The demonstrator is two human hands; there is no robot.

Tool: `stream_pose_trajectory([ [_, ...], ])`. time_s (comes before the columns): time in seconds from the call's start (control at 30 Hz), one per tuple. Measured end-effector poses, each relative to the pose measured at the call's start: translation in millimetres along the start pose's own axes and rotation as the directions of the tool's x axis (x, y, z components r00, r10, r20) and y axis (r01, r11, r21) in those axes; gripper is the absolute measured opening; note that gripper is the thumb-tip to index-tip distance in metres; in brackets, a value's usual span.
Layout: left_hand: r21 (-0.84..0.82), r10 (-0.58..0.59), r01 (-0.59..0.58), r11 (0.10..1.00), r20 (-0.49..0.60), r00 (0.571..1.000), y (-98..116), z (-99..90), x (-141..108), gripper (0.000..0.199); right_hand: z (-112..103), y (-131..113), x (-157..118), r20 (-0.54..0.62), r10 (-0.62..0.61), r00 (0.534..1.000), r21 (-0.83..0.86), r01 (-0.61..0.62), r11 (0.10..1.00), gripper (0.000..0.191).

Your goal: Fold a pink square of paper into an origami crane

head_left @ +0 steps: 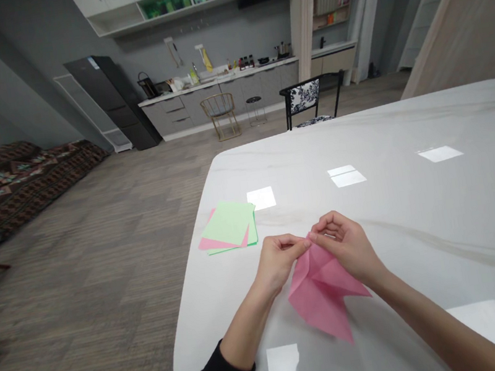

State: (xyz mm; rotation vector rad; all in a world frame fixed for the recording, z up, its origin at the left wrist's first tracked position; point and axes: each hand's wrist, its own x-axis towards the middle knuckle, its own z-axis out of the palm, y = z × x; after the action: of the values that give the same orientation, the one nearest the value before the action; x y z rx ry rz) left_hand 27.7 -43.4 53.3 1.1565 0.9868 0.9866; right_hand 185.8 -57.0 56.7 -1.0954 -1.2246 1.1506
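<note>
A creased, partly folded pink paper (323, 289) hangs just over the white table, its lower corners spread out toward me. Its top tip is pinched from both sides. My left hand (280, 258) grips the tip between thumb and fingers on the left. On the right, my right hand (345, 245) pinches the same tip with thumb and index finger, its other fingers curled. Beyond my left hand lies a loose stack of green paper (229, 223), with pink sheet corners showing under the top sheet.
The white table (393, 187) reaches far to the right, its rounded left edge beside the paper stack. A black chair (309, 97) stands at the far edge. Farther back are a gold chair (219, 111), a kitchen counter, a dark fridge (116, 103) and a patterned sofa (17, 184).
</note>
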Motion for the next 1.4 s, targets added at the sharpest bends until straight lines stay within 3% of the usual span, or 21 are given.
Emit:
stream_pose_trajectory([
  [0.17,0.048,0.063,-0.06,0.997,-0.05,0.997,-0.9,3.7,-1.0,0.021,0.4,0.6,-2.1,0.041,0.054,0.998,0.004,-0.054,0.999,0.026],
  [0.4,0.069,0.137,-0.134,0.989,-0.046,0.989,-7.9,5.3,-2.9,0.019,-0.8,2.8,-2.5,0.042,0.181,0.983,0.187,-0.186,0.965,0.027],
  [0.87,0.004,0.099,-0.099,0.995,-0.004,0.995,-5.1,7.1,-2.1,0.019,3.8,2.2,-3.8,0.034,0.337,0.941,0.435,-0.318,0.843,0.029],
  [1.03,0.018,0.091,-0.091,0.996,-0.006,0.996,-4.7,7.0,-2.1,0.019,1.1,0.1,-2.1,-0.049,0.209,0.977,0.282,-0.187,0.941,0.024],
  [1.17,0.05,0.122,-0.122,0.991,-0.009,0.992,-4.9,7.5,-3.4,0.019,-0.4,-1.6,-2.1,0.078,0.212,0.974,0.118,-0.22,0.968,0.019],
  [1.4,0.133,0.157,-0.152,0.979,-0.029,0.987,-7.0,8.3,-5.0,0.016,1.3,-1.1,-3.2,0.077,0.317,0.945,0.21,-0.326,0.922,0.016],
])
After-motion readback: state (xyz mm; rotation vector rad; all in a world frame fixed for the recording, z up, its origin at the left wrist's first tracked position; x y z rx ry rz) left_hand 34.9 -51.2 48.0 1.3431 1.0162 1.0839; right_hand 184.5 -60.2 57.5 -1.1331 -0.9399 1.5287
